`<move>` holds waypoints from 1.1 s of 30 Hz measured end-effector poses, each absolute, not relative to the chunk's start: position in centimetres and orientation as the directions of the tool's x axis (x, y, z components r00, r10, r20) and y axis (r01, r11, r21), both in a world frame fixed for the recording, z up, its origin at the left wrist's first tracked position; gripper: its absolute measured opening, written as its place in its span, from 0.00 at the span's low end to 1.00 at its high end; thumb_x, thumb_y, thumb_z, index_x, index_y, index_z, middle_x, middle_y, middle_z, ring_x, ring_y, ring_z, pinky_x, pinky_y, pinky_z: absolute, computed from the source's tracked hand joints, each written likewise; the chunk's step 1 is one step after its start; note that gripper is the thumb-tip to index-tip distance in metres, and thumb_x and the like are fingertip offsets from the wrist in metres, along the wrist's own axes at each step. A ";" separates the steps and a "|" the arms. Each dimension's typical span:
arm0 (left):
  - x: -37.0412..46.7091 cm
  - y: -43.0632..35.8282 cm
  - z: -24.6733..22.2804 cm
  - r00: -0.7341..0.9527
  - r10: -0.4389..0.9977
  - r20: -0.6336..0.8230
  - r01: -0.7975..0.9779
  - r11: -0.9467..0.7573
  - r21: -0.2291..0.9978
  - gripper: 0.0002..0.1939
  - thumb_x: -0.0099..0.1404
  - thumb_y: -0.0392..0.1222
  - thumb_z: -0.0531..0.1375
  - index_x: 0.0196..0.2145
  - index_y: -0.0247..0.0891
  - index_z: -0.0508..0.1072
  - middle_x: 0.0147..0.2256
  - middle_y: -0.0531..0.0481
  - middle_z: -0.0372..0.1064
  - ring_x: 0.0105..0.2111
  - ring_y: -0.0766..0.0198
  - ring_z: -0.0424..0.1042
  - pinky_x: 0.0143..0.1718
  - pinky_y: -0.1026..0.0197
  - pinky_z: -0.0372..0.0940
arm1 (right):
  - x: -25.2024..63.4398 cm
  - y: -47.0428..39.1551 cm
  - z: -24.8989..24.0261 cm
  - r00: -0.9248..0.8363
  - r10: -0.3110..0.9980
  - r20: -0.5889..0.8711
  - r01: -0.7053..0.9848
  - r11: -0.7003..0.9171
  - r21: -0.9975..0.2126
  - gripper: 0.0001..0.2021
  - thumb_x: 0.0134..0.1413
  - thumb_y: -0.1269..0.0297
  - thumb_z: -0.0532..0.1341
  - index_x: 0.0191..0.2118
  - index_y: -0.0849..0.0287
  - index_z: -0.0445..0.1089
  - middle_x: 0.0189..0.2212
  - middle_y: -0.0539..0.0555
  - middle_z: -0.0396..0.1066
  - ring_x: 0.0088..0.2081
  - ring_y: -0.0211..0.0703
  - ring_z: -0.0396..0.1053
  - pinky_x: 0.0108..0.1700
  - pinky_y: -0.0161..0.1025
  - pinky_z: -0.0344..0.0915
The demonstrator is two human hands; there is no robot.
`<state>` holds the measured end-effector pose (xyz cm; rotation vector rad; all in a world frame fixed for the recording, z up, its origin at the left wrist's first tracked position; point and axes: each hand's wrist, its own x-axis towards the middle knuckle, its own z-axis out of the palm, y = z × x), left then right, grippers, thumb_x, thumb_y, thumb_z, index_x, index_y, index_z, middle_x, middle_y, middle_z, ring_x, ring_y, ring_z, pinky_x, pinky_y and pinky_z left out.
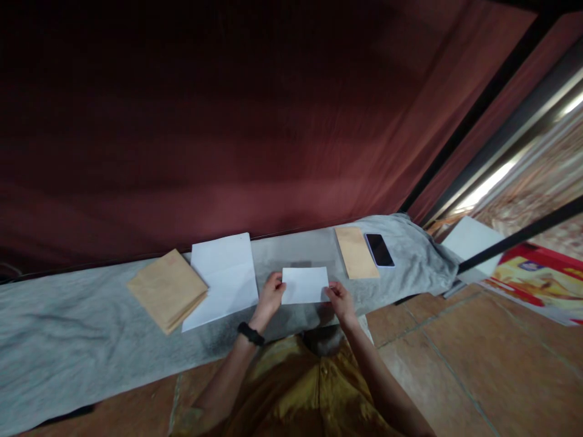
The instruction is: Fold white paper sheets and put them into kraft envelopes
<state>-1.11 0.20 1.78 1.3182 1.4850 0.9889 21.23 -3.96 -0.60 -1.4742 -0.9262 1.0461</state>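
Observation:
A white sheet of paper [305, 285], small and wider than it is tall, is held between my two hands above the grey cloth. My left hand [272, 294] pinches its left edge, and a dark band circles that wrist. At the opposite edge my right hand [339, 298] grips it with thumb and fingers. Larger white sheets [224, 273] lie to the left of my hands. Partly over them rests a stack of brown envelopes [167, 290], turned at an angle. To the right lies a single brown envelope [357, 252], flat on the cloth.
A phone [379, 250] with a dark screen lies beside the right envelope. The grey cloth [82, 321] covers a long narrow surface against a dark red curtain [273, 152]. Black metal bars [483, 115], a white box [473, 246] and a red-and-yellow box [542, 279] stand at the right.

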 end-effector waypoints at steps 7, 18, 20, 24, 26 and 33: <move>-0.3 0.1 0.8 -0.097 0.995 0.035 0.678 0.041 0.734 0.25 0.67 0.33 0.54 0.62 0.35 0.64 0.38 0.44 0.77 0.37 0.56 0.76 0.42 0.56 0.68 | 20.9 -2.7 -1.5 0.220 0.964 0.149 0.601 -0.014 -0.799 0.17 0.61 0.59 0.56 0.52 0.60 0.71 0.36 0.56 0.78 0.37 0.47 0.75 0.41 0.41 0.69; 1.0 -1.8 -0.1 0.058 0.970 0.236 0.975 -0.106 0.196 0.21 0.71 0.32 0.48 0.59 0.35 0.68 0.54 0.36 0.71 0.52 0.51 0.72 0.54 0.48 0.67 | 20.1 -2.6 -3.0 -0.017 0.939 0.345 0.918 0.151 -0.366 0.15 0.69 0.68 0.49 0.53 0.60 0.69 0.39 0.58 0.75 0.41 0.48 0.72 0.48 0.44 0.68; 2.2 -2.3 -0.4 0.190 0.944 0.270 0.959 -0.238 0.157 0.22 0.72 0.35 0.48 0.60 0.35 0.67 0.61 0.37 0.65 0.60 0.50 0.65 0.60 0.46 0.62 | 20.2 -2.7 -3.0 -0.019 0.943 0.334 0.924 0.144 -0.355 0.16 0.69 0.67 0.48 0.53 0.60 0.69 0.38 0.58 0.74 0.41 0.49 0.71 0.47 0.44 0.68; 4.2 -3.1 -2.1 0.368 0.889 0.271 0.896 -0.418 0.154 0.26 0.74 0.45 0.49 0.66 0.37 0.60 0.68 0.42 0.53 0.69 0.51 0.50 0.68 0.44 0.50 | 20.1 -2.7 -2.7 0.025 0.943 0.331 0.919 0.109 -0.380 0.17 0.69 0.66 0.48 0.54 0.61 0.70 0.43 0.62 0.73 0.45 0.52 0.70 0.50 0.49 0.68; 4.5 -3.3 -3.1 0.375 0.891 0.256 0.896 -0.419 0.145 0.28 0.74 0.45 0.48 0.68 0.35 0.56 0.69 0.41 0.50 0.70 0.52 0.47 0.69 0.42 0.48 | 19.5 -2.6 -2.4 0.017 0.939 0.343 0.884 0.146 -0.444 0.18 0.69 0.65 0.48 0.56 0.61 0.69 0.50 0.64 0.72 0.51 0.53 0.69 0.54 0.50 0.67; 3.6 -2.8 -5.4 0.456 0.854 0.251 0.861 -0.495 0.120 0.35 0.71 0.37 0.49 0.72 0.36 0.43 0.70 0.40 0.47 0.70 0.55 0.46 0.70 0.42 0.44 | 15.4 -1.7 -2.0 -0.257 0.909 0.327 0.746 0.402 -0.531 0.24 0.73 0.59 0.43 0.64 0.65 0.63 0.63 0.62 0.64 0.66 0.47 0.58 0.67 0.50 0.56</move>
